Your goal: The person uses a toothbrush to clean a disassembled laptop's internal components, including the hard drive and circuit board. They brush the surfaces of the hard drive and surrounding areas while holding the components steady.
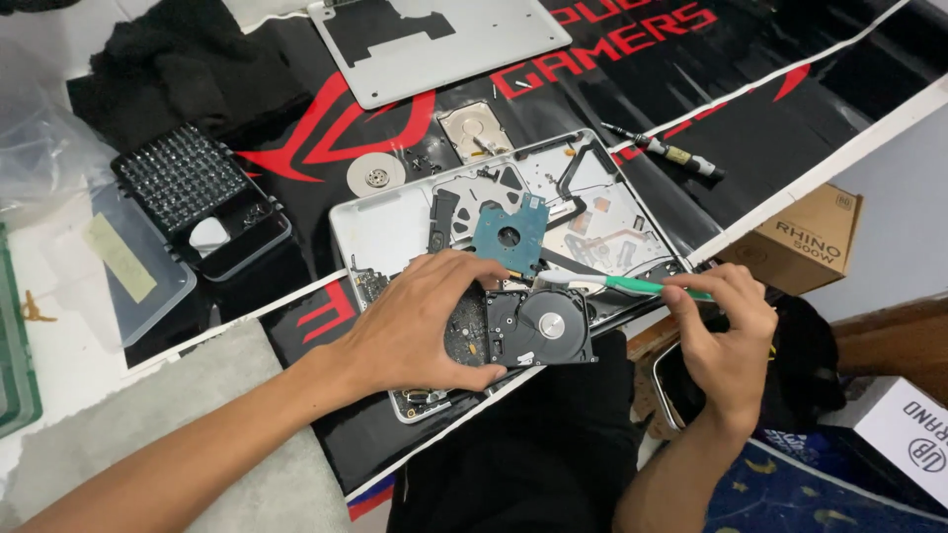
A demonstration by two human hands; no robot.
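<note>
Left hand [415,321] gripping one opened hard drive [541,328], right hand [726,331] pinching one toothbrush [622,284]

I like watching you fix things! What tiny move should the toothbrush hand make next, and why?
Probably sweep the toothbrush a little down onto the open hard drive. The right hand holds the brush with its head just above the drive's top edge, not clearly on it, and the left hand grips the drive over the opened laptop, platter facing up.

A screwdriver bit set [183,178] lies at the left, a precision screwdriver [664,150] at upper right, near a cardboard box [802,242].
</note>
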